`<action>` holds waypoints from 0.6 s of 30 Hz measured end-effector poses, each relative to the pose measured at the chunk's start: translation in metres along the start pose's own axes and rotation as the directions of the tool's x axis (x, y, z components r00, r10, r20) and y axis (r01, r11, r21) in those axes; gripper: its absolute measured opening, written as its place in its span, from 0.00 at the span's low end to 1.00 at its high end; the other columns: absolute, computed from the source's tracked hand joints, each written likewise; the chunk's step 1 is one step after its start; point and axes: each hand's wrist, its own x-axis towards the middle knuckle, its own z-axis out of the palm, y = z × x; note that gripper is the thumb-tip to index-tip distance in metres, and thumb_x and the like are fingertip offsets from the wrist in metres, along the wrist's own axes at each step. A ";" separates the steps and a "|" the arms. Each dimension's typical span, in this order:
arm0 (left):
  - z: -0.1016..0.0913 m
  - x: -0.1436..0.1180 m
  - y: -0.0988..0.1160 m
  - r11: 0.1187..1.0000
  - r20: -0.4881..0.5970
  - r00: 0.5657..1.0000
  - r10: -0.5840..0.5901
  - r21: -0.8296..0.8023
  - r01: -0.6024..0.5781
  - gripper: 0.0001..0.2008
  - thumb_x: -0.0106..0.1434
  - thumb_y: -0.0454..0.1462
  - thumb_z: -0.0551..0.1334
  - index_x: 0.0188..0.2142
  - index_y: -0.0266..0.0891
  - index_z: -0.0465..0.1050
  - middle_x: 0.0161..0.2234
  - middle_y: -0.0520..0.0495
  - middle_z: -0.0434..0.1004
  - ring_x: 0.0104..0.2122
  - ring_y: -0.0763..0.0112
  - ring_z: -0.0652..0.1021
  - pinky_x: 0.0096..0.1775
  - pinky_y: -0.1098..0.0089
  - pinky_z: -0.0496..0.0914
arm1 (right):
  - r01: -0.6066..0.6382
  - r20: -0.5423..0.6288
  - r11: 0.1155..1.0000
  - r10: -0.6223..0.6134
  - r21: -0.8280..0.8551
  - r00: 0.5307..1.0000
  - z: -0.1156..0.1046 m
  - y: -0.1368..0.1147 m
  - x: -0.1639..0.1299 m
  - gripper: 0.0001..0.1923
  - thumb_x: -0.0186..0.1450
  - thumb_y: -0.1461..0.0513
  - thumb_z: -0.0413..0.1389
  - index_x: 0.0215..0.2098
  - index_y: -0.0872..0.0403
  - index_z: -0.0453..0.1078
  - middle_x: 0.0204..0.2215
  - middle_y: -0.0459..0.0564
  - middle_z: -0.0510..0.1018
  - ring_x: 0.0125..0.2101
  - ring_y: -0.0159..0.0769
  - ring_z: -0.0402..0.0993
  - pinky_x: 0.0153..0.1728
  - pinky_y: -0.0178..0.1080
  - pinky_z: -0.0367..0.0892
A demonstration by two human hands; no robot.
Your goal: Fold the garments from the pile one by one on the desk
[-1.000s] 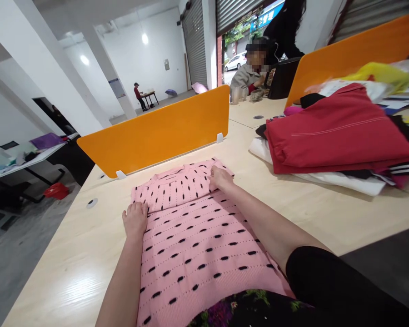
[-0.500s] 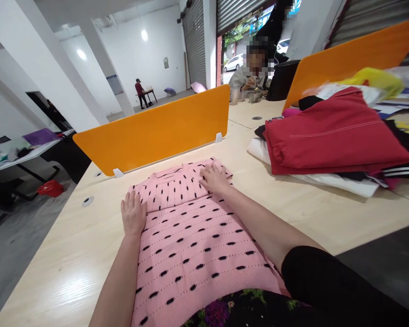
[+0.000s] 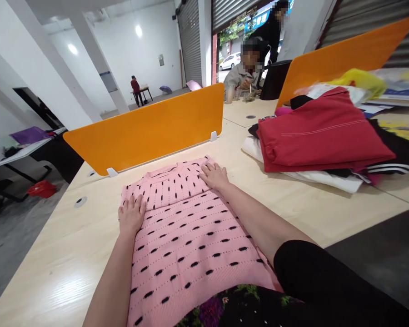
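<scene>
A pink knitted sweater (image 3: 187,231) with black dashes lies flat on the pale wooden table (image 3: 61,268), its far part folded over. My left hand (image 3: 132,214) rests palm down on the sweater's left edge, fingers spread. My right hand (image 3: 214,175) lies flat on the folded part near the far right corner, fingers apart. Neither hand grips the cloth.
An orange divider (image 3: 146,129) stands just behind the sweater. To the right lies a pile of clothes with a red garment (image 3: 320,136) on top over white and black pieces. A second orange divider (image 3: 344,56) stands behind it. A seated person (image 3: 245,72) is at the far end.
Both hands have flattened onto the sweater. The right hand slid slightly left along the folded part, and the left hand spread its fingers on the left edge.
</scene>
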 end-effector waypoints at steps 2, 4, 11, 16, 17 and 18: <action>0.002 0.001 -0.001 1.000 0.011 1.000 0.005 -0.013 -0.005 0.27 0.69 0.49 0.41 0.64 0.48 0.55 0.64 0.43 0.57 0.61 0.51 0.59 0.58 0.48 0.55 | 0.006 -0.015 1.000 -0.006 -0.004 1.000 0.002 0.001 0.001 0.30 0.68 0.46 0.35 0.63 0.45 0.57 0.66 0.49 0.53 0.62 0.54 0.45 0.54 0.61 0.50; 0.003 0.001 -0.003 1.000 0.022 1.000 0.011 -0.029 -0.010 0.27 0.69 0.49 0.41 0.64 0.48 0.54 0.64 0.43 0.56 0.62 0.51 0.59 0.58 0.48 0.54 | 0.011 -0.026 1.000 -0.012 -0.008 1.000 0.003 0.000 0.000 0.29 0.68 0.46 0.35 0.62 0.45 0.57 0.66 0.49 0.54 0.62 0.54 0.45 0.54 0.60 0.52; -0.007 0.006 0.002 0.997 0.085 0.996 0.000 -0.073 0.006 0.28 0.68 0.50 0.40 0.64 0.47 0.54 0.65 0.41 0.55 0.62 0.49 0.58 0.58 0.44 0.52 | 0.035 -0.028 0.999 -0.035 0.010 0.999 -0.005 -0.002 0.001 0.28 0.69 0.47 0.35 0.61 0.47 0.59 0.65 0.52 0.56 0.62 0.54 0.47 0.55 0.61 0.51; -0.025 -0.028 0.009 0.998 0.092 0.996 -0.002 -0.058 0.007 0.28 0.69 0.47 0.41 0.64 0.41 0.54 0.66 0.38 0.50 0.64 0.47 0.53 0.57 0.39 0.52 | 0.116 0.009 0.993 -0.116 -0.003 0.993 -0.013 0.001 -0.025 0.32 0.68 0.46 0.37 0.67 0.47 0.49 0.68 0.52 0.47 0.65 0.56 0.38 0.57 0.68 0.39; -0.027 -0.042 0.010 0.997 0.087 0.995 0.044 -0.061 -0.039 0.29 0.68 0.48 0.42 0.65 0.40 0.53 0.67 0.38 0.48 0.65 0.48 0.52 0.58 0.40 0.51 | 0.169 0.011 0.986 -0.169 -0.009 0.986 -0.013 0.003 -0.036 0.33 0.68 0.44 0.37 0.67 0.47 0.47 0.68 0.52 0.45 0.66 0.55 0.36 0.58 0.68 0.37; -0.029 -0.057 0.010 0.993 0.095 0.990 0.104 -0.074 -0.097 0.29 0.68 0.49 0.43 0.65 0.41 0.52 0.67 0.39 0.47 0.65 0.49 0.51 0.59 0.42 0.50 | 0.232 0.021 0.973 -0.232 -0.011 0.973 -0.012 0.006 -0.049 0.34 0.67 0.43 0.38 0.68 0.47 0.46 0.68 0.51 0.44 0.66 0.55 0.35 0.59 0.66 0.36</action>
